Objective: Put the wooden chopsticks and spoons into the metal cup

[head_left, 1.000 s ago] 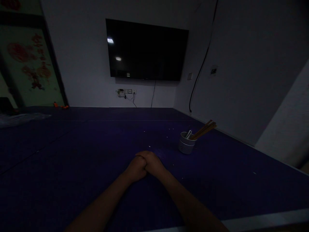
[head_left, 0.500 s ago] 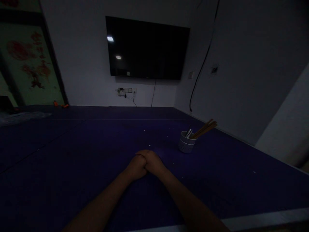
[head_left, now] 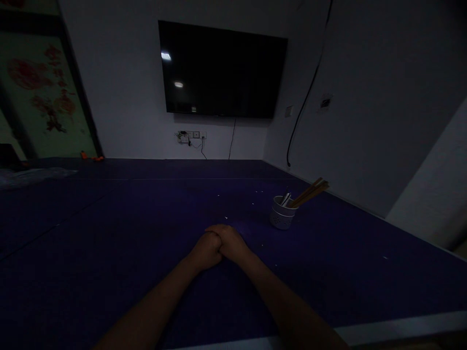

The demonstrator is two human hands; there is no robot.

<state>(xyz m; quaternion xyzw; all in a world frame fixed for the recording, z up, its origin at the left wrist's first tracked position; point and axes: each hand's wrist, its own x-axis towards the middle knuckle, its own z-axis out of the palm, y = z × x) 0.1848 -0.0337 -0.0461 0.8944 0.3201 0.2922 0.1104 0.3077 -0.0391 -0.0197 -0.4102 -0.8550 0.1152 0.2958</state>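
Note:
My left hand and my right hand are clasped together on the dark blue tabletop. The left one is curled like a fist, and the right one closes over its front. No object shows in either; the inner fingers are hidden. Closest to them, on the right, is a pale pen cup with small holes in its side. It stands upright, holding pens and several wooden sticks that lean out to the right. Small white scraps lie near the hands.
A dark television hangs on the far wall above sockets with cables. A black cable runs down the right wall. Clear plastic lies at the table's far left, with small orange things behind it.
My clasped hands stay in the same hold and place. The view has shifted very slightly, and the cup has not moved on the table.

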